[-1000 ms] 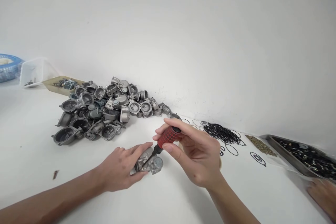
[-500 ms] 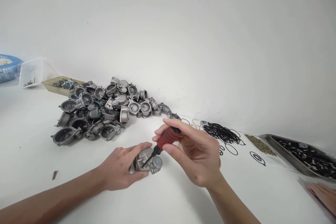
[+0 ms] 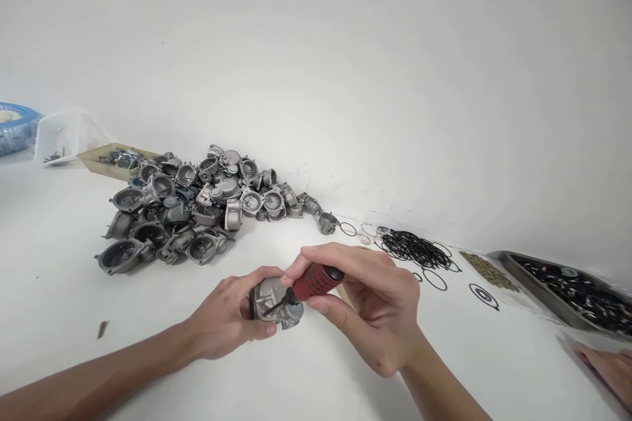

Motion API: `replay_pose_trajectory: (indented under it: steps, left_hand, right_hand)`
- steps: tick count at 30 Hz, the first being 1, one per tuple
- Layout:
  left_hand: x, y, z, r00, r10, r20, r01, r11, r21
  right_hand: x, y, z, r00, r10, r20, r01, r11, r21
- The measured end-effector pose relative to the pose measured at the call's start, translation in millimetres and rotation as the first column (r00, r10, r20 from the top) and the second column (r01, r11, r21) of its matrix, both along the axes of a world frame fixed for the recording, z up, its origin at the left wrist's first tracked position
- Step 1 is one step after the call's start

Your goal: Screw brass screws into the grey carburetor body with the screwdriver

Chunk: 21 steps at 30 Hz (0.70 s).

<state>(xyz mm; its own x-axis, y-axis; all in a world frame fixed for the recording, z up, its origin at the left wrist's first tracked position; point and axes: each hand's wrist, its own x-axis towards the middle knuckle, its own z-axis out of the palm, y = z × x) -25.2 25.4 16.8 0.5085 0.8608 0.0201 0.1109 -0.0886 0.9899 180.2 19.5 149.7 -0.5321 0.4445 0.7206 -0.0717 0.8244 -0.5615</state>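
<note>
My left hand [image 3: 230, 316] grips a grey metal carburetor float bowl [image 3: 269, 293] from its left side, thumb in front and fingers behind, low over the white table. In my right hand [image 3: 368, 302] is a screwdriver [image 3: 316, 281] with a red and black handle, pinched between thumb and fingers. Its dark shaft slants down to the left, and the tip meets the bowl near its left front edge. Whether a screw sits under the tip is too small to tell.
A heap of similar bowls [image 3: 162, 210] lies at the back left, beside a yellowish tray [image 3: 106, 168] of small parts. Black rubber rings [image 3: 415, 250], brass pieces [image 3: 488, 270] and a metal tray [image 3: 518, 273] are at right. Another person's hand [image 3: 607, 368] shows at the right edge.
The screwdriver handle has tipped lower to the right, its shaft now flatter, with its tip still at the bowl. My right hand has dropped slightly with it. My left hand stays around the bowl.
</note>
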Motion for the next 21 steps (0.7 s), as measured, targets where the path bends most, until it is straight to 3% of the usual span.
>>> replay_pose_trajectory:
  steps: [6, 16, 21]
  left_hand:
    - [2, -2, 5.6, 0.999, -0.003, 0.038, 0.006, 0.998, -0.067]
    - [5, -3, -0.2, 0.995, 0.022, 0.102, -0.014, 0.997, -0.074]
    - [3, -2, 0.8, 1.0, 0.013, 0.014, -0.013, 1.0, -0.021]
  right_hand:
    - [-1, -3, 1.9, 1.0, 0.021, 0.005, -0.022, 1.0, 0.019]
    - [-7, -9, 8.6, 1.0, 0.028, 0.014, -0.029, 0.995, 0.097]
    - [-7, -10, 10.7, 0.999, 0.019, 0.026, -0.022, 0.993, 0.118]
